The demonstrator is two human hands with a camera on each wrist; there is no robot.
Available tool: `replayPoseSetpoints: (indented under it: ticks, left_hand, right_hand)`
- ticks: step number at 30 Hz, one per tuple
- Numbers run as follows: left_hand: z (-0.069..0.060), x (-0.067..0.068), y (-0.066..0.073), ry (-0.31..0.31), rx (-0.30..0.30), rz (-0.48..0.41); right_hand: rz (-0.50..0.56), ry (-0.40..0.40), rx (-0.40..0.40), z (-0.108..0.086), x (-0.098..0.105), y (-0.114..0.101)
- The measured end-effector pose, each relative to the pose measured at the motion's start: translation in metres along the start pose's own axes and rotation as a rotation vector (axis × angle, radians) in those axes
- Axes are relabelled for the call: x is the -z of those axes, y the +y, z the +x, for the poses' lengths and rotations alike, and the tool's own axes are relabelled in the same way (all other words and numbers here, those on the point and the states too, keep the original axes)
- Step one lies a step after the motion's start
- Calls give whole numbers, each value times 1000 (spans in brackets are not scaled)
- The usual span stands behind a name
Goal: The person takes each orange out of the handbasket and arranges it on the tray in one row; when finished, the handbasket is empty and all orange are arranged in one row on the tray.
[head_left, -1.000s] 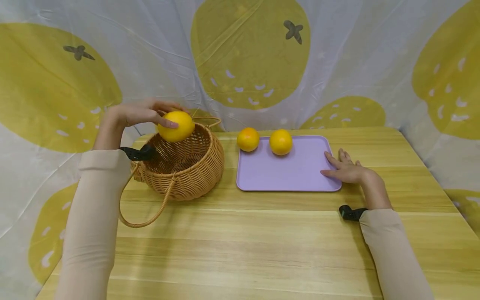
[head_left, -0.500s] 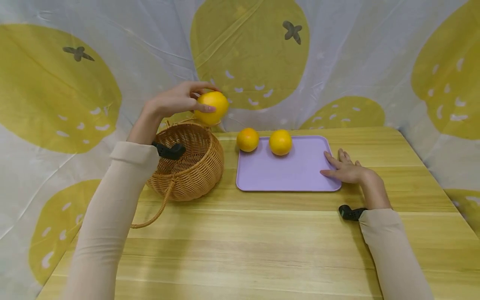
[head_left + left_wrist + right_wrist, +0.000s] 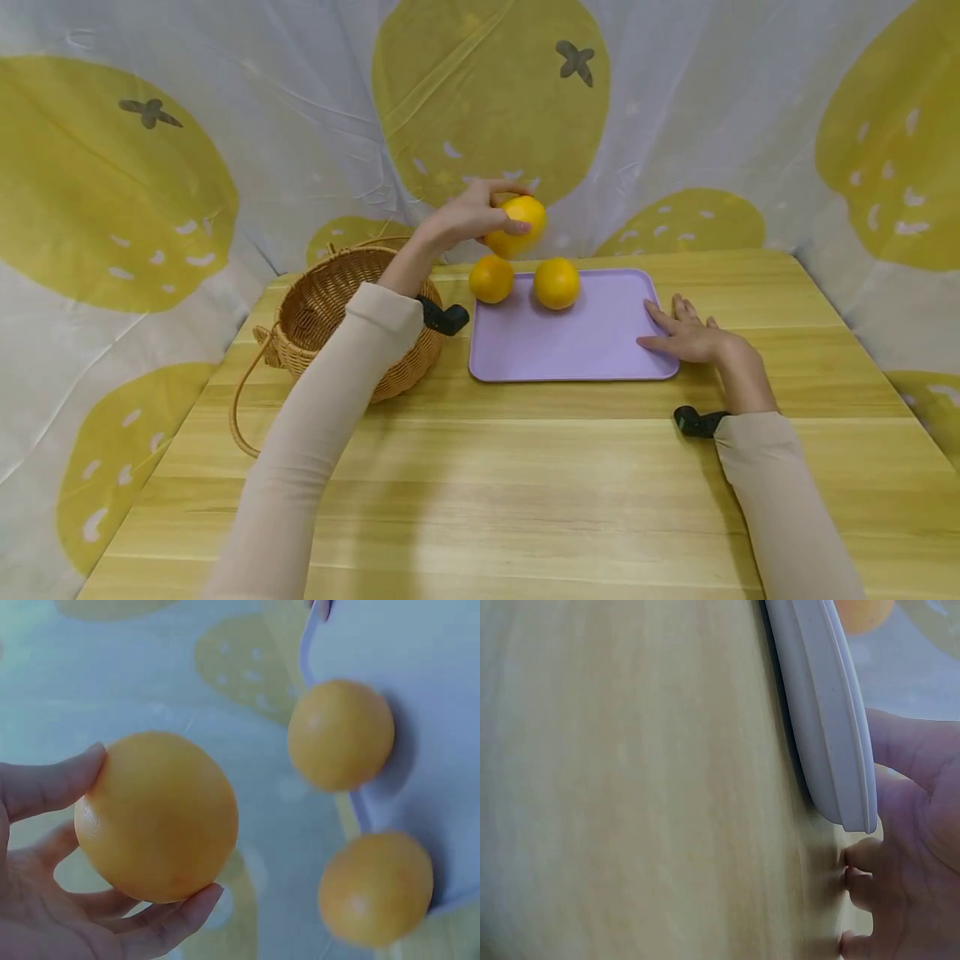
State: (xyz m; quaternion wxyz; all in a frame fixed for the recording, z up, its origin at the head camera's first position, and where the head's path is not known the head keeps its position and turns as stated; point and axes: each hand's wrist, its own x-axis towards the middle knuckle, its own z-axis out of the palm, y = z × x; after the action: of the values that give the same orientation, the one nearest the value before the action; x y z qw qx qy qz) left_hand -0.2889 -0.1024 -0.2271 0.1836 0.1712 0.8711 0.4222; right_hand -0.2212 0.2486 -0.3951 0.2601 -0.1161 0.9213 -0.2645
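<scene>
My left hand grips an orange in the air, thumb on one side and fingers round the other. Below and near it, two more oranges sit at the back of the lilac tray: one orange at the back left corner, another orange just right of it. At the tray's right end rests my right hand, fingers spread, with the thumb over the rim. Other fingertips of that hand touch the table in the right wrist view, beside the tray's corner.
A wicker basket stands left of the tray, partly hidden by the left forearm. Its handle hangs down on the left side. A fruit-print curtain hangs behind the wooden table.
My left hand has carried the orange rightward, from over the basket to above the back left of the tray. The right hand, the tray and the two oranges there have stayed put.
</scene>
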Motion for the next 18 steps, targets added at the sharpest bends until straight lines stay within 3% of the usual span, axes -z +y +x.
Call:
replayPoseSetpoints:
  ticks: [9,18]
  left_hand:
    - [34,-65,6,-1,34,-183]
    - [62,-132,-5,52,-12,-168]
  right_hand:
    - [13,-1,-6,0,-2,-8]
    - [5,17,-19,19,-6,14]
